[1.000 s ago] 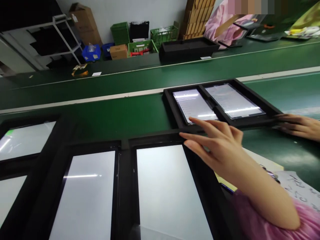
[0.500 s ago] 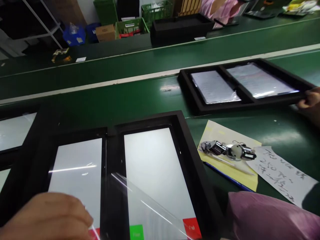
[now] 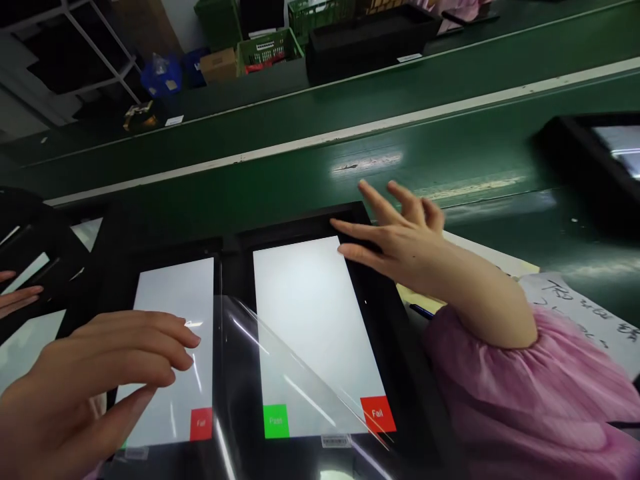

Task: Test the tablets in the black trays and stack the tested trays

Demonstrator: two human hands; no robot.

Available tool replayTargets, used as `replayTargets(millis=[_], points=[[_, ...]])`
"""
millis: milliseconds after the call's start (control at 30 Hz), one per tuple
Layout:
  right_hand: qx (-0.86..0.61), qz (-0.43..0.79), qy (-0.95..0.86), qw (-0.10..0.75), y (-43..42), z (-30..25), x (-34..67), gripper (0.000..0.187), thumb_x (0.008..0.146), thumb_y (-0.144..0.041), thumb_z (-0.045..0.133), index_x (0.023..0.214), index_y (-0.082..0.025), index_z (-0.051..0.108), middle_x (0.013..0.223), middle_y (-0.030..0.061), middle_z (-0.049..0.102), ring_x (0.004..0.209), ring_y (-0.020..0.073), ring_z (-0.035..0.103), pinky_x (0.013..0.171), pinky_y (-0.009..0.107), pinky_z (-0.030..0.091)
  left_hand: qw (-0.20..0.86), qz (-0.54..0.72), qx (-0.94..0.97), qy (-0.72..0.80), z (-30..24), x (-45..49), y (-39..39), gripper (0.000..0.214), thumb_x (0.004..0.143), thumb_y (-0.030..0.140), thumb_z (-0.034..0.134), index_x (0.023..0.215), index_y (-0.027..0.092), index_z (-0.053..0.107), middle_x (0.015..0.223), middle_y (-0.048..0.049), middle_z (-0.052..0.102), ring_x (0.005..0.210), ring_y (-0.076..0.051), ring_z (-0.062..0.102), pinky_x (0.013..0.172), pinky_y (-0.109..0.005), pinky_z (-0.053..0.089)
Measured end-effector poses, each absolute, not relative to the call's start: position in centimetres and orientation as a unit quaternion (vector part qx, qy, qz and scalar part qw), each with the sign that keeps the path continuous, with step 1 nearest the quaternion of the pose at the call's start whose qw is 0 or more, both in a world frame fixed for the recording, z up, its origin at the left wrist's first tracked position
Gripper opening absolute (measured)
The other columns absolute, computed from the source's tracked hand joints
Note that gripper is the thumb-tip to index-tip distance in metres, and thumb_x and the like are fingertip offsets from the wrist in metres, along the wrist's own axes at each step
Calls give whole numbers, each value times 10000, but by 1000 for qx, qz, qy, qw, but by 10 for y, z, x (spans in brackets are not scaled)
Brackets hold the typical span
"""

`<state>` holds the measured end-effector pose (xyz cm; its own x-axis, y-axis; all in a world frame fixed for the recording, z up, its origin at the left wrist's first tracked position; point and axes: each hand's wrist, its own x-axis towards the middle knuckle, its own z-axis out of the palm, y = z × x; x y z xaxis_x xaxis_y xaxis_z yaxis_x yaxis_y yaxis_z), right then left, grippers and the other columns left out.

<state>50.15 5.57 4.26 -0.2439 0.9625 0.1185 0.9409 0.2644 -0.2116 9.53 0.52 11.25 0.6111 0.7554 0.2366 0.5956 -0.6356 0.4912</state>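
Tray, black and two-welled, lies at the near edge of the green table. It holds the left screen and the right screen, both lit plain white. The right screen shows a green Pass button and a red Fail button. A clear film slants across it, glinting. The right hand is spread wide, its fingertips on the tray's far right corner. The left hand hovers over the left screen with fingers loosely bent, thumb apart, nothing held. Another person's hand shows at the left edge.
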Motion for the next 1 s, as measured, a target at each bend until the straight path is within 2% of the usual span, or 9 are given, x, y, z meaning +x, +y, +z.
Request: replayTargets(millis=[100,167,267,367,433,567,700,833,1000], points=[[-586,37,-797,140,44,47,492,458,1107,-586,461,1499,-423,633,1802,114,175,1621,541,139,1145,853,242,197,218,879,375,113,91,6,305,898,103,618,972,366,752,968,70,820,1087,-245,774,960,-474,654],[-534,61,-833,130,38,49,480,445,1101,-585,484,1508,-457,613,1810,99,140,1625,527,146,1150,847,247,204,230,875,373,112,92,7,313,901,91,614,975,364,749,970,71,817,1096,-243,771,955,-475,655],[-525,59,-840,127,42,46,470,415,1088,-600,507,1465,-491,642,1801,74,182,1624,518,170,1161,859,218,206,247,871,371,112,95,8,311,916,81,619,980,354,753,965,62,817,1094,-236,768,950,-466,662],[-600,-18,-786,150,49,44,479,434,1106,-567,465,1379,-379,744,1767,119,280,1600,549,216,1151,879,201,202,257,872,364,111,95,10,315,932,81,613,1008,350,759,973,53,818,1083,-226,770,951,-449,673],[-615,-52,-769,166,48,48,491,481,1116,-548,416,1322,-323,787,1740,152,335,1567,575,271,1120,878,251,202,262,873,359,111,94,10,312,937,86,609,1016,347,759,979,47,818,1085,-225,772,954,-445,679],[-539,-1,-826,168,37,53,503,393,1104,-539,458,1347,-445,752,1753,80,329,1551,556,321,1079,831,357,195,277,870,359,108,94,10,322,931,66,612,996,344,761,954,40,817,1081,-228,777,932,-437,690],[-536,57,-832,133,45,43,496,361,1100,-599,463,1324,-524,736,1768,45,304,1584,521,280,1088,843,332,190,278,870,360,107,96,10,331,924,69,600,1000,348,761,944,44,819,1068,-231,786,929,-436,700],[-619,-5,-769,156,58,44,501,447,1109,-587,430,1269,-399,802,1757,91,323,1586,542,249,1126,845,269,186,290,871,350,107,97,12,322,908,73,609,999,338,766,923,42,820,1027,-241,797,904,-440,714],[-571,-12,-797,196,36,69,506,429,1130,-475,399,1335,-386,765,1720,116,387,1530,486,385,1081,745,401,212,290,858,368,103,93,14,339,888,71,625,1018,347,774,972,38,821,1080,-265,782,939,-481,699]])
